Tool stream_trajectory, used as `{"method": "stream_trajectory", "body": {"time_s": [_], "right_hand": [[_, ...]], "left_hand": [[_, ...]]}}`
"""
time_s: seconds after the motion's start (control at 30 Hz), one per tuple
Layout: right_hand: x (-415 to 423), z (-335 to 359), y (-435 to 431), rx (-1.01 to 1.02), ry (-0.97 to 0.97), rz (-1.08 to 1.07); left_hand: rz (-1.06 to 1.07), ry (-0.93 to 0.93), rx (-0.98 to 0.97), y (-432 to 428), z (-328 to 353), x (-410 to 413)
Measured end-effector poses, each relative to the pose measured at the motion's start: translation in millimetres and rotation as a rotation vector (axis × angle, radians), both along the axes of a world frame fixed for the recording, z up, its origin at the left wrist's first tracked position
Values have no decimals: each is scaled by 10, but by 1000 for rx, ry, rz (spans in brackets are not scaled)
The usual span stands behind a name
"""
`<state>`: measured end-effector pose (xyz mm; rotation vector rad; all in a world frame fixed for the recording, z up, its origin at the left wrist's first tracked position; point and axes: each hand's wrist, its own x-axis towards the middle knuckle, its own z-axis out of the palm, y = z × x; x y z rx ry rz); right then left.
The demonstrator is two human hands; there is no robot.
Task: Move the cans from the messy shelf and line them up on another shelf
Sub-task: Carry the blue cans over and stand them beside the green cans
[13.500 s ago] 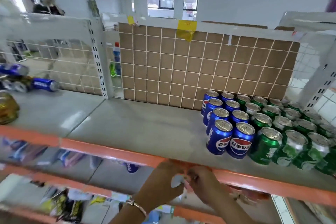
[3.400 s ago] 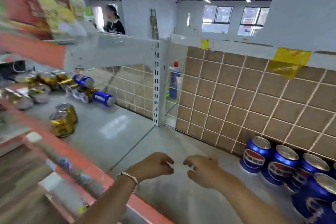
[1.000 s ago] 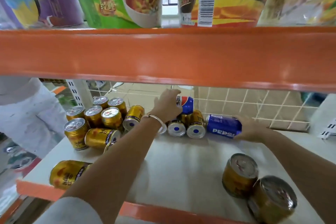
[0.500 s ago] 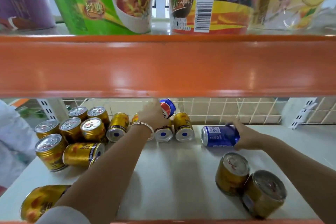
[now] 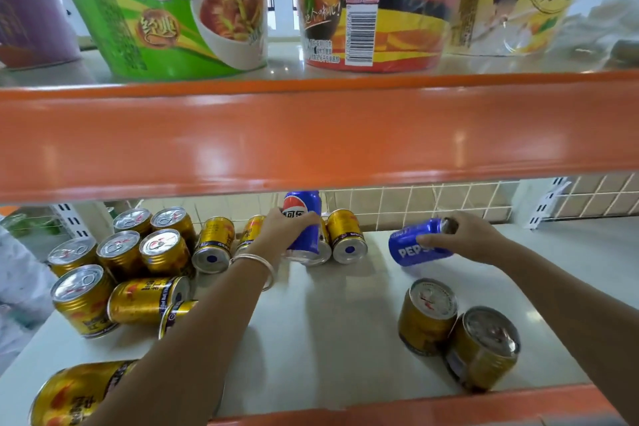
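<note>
My left hand grips an upright blue Pepsi can at the back of the white shelf, above several gold cans lying on their sides. My right hand holds a second blue Pepsi can tilted on its side, lifted slightly off the shelf. More gold cans stand and lie in a jumble at the left. Two gold cans stand together at the front right.
An orange shelf edge crosses the view just above my hands, with large noodle cups on the shelf above. A wire grid back panel closes the rear. The shelf's orange front lip runs along the bottom.
My left hand has stood its blue can upright and lifted it. My right hand has closed over the lying Pepsi can and raised and tilted it.
</note>
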<state>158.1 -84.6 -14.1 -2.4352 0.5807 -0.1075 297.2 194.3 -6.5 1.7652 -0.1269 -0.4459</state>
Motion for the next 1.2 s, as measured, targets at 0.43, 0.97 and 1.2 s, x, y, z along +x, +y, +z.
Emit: {"method": "stream_trajectory", "body": {"time_s": [0.43, 0.97, 1.2], "right_hand": [[-1044, 150, -493, -142, 123, -444], [-3031, 482, -1666, -116, -14, -651], [-3691, 684, -2060, -102, -58, -659]], "left_hand": [[-406, 453, -505, -898, 218, -760], [-646, 136, -160, -2762, 284, -2529], [-530, 32, -177, -3757, 103, -3387]]}}
